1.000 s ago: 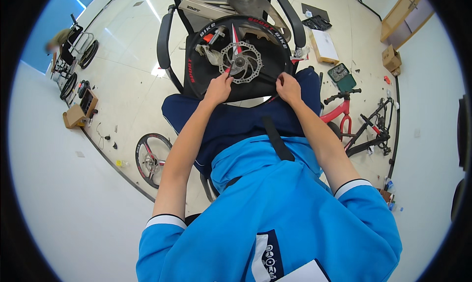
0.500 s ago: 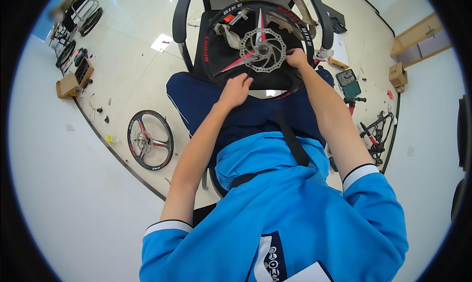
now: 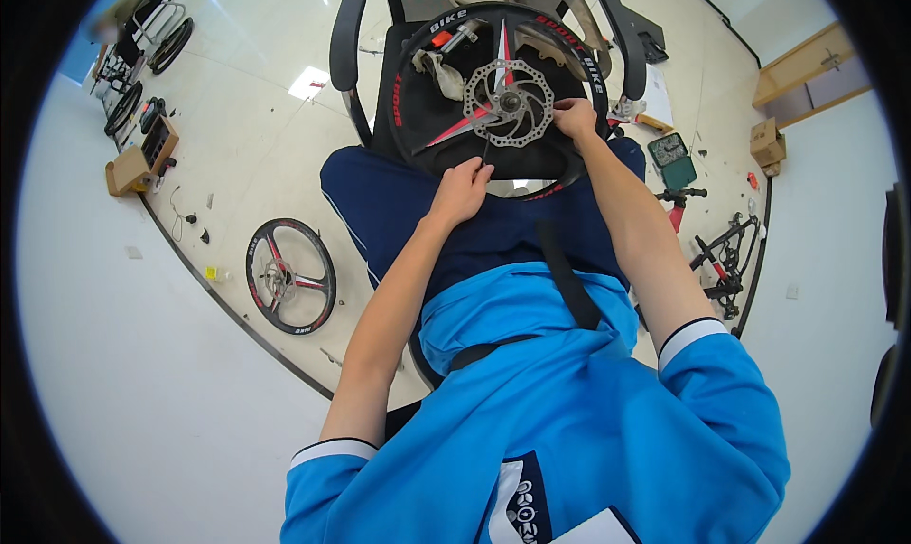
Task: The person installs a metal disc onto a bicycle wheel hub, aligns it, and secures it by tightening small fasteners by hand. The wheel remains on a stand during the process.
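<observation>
A three-spoke bicycle wheel (image 3: 406,134) with a black rim and red-and-white spokes lies across the chair seat and my thighs. Bolted over its hub is a silver brake disc (image 3: 510,140) with a perforated edge. My left hand (image 3: 459,193) is closed around a thin dark rod, perhaps a hex key (image 3: 488,152), that points up to the disc's lower edge. At the disc's right edge, my right hand (image 3: 575,120) pinches with thumb and fingers; the fingertips are partly hidden. Between the spokes, a crumpled plastic bag (image 3: 446,76) and a silver-and-red tool (image 3: 461,36) rest on the seat.
The black office chair (image 3: 349,46) has armrests on both sides. A second wheel (image 3: 290,276) lies on the floor at left. To the right are a green case (image 3: 677,172) and a bike frame (image 3: 723,264). Another person is at far left beside a wheelchair (image 3: 171,46).
My left hand has moved slightly down and right, and the rod shows more plainly. My right hand stays by the disc's edge, shifted only a little. The wheel has barely moved.
</observation>
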A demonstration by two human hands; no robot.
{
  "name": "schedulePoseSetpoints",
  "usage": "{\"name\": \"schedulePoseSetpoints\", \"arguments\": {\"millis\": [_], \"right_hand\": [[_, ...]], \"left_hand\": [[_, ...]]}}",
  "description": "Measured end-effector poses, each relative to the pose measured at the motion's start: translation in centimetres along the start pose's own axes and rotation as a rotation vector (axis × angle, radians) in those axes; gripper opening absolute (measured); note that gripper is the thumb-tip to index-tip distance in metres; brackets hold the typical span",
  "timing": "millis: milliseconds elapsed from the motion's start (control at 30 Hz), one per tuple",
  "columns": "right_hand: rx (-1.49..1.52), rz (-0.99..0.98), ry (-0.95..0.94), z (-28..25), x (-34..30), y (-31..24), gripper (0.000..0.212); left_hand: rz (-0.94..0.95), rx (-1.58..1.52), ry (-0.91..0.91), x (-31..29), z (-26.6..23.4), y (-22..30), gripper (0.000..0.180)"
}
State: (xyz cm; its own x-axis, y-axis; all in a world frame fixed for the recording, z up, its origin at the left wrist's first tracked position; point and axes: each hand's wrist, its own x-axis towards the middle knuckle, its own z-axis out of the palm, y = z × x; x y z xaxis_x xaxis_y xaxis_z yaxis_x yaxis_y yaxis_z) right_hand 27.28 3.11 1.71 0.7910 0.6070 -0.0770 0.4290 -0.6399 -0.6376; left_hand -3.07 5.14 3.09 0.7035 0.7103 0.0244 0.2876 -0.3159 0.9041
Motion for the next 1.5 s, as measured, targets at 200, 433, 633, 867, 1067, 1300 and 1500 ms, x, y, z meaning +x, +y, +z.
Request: {"name": "schedulePoseSetpoints", "arguments": {"millis": [200, 433, 633, 867, 1067, 1300, 1500], "right_hand": [[0.518, -0.015, -0.086, -3.3, -2.1, 0.2, 0.019], [0.722, -0.095, -0.165, -6.4, -5.6, 0.0, 0.017], [0.605, -0.252, -0.131, -5.9, -7.2, -1.2, 0.022], [0.388, -0.495, -0.150, -4.3, -9.0, -4.6, 0.027], [0.324, -0.561, -0.074, -2.8, -10.2, -6.7, 0.018], [0.236, -0.702, 0.010, -2.0, -9.2, -6.8, 0.017], [0.180, -0.742, -0.005, -1.3, -9.9, -7.3, 0.015]], "left_hand": [[-0.058, -0.140, 0.024, -0.7, 1.1, 1.3, 0.032], [-0.050, -0.195, -0.034, -1.6, 4.7, 2.7, 0.032], [-0.089, -0.146, -0.033, -2.7, 5.0, 2.6, 0.032], [-0.094, -0.157, -0.049, -2.9, 4.9, 2.8, 0.032], [-0.075, -0.153, -0.041, -2.5, 4.9, 2.2, 0.032], [-0.085, -0.191, -0.041, -2.4, 4.5, 2.5, 0.032], [-0.042, -0.191, -0.027, -2.3, 4.5, 2.0, 0.032]]}}
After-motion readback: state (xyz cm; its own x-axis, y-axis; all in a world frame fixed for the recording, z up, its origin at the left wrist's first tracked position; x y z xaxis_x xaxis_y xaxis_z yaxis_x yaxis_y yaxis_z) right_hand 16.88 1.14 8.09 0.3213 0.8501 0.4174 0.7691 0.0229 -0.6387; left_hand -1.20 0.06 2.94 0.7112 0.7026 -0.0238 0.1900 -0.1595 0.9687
